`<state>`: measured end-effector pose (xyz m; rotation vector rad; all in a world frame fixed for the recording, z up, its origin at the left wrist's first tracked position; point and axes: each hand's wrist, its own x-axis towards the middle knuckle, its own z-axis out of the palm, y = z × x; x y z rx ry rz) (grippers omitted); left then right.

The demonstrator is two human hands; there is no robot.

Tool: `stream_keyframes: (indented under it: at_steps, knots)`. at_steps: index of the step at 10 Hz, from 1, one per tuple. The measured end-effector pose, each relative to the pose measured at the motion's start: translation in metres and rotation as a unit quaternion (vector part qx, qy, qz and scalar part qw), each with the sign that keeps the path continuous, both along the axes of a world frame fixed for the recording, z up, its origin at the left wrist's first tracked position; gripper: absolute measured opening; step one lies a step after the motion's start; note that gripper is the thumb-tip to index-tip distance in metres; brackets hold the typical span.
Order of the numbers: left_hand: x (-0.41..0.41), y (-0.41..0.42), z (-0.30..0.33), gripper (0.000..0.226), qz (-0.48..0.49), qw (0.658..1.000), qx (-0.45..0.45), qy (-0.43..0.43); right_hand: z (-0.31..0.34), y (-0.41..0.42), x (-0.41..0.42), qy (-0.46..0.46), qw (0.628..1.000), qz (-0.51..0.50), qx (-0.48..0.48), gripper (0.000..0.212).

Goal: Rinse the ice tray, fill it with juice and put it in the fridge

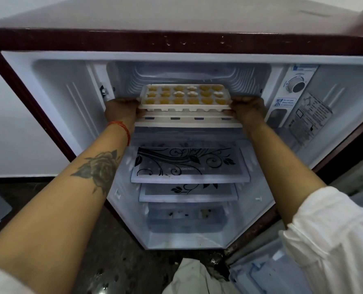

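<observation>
A white ice tray [184, 107] filled with orange juice sits level at the mouth of the freezer compartment [189, 75] at the top of the open fridge [49, 85]. My left hand [121, 110] grips the tray's left end and my right hand [247, 109] grips its right end. The tray is partly inside the compartment, above its white front ledge [187, 124]. Several cells show pale foam on the juice.
Below the freezer are two glass shelves with black floral print [189, 164] and a clear drawer [187, 219] at the bottom. A thermostat dial [296, 85] and labels are on the right inner wall. The fridge door [261, 272] stands open at lower right.
</observation>
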<state>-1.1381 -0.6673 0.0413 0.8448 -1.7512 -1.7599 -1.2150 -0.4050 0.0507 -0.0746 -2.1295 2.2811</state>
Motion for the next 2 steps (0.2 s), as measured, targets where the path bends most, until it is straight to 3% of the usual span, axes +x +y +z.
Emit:
stream_keyframes:
  at_steps: [1, 2]
  knots:
    - [0.007, 0.011, -0.004, 0.011, -0.007, 1.000, -0.013, 0.017, -0.001, -0.002, 0.000, -0.022, 0.999, -0.003, 0.024, 0.012]
    - [0.027, 0.033, -0.007, 0.036, 0.007, 0.990, -0.141, -0.017, 0.000, -0.002, 0.022, 0.013, 0.983, -0.028, 0.180, 0.019]
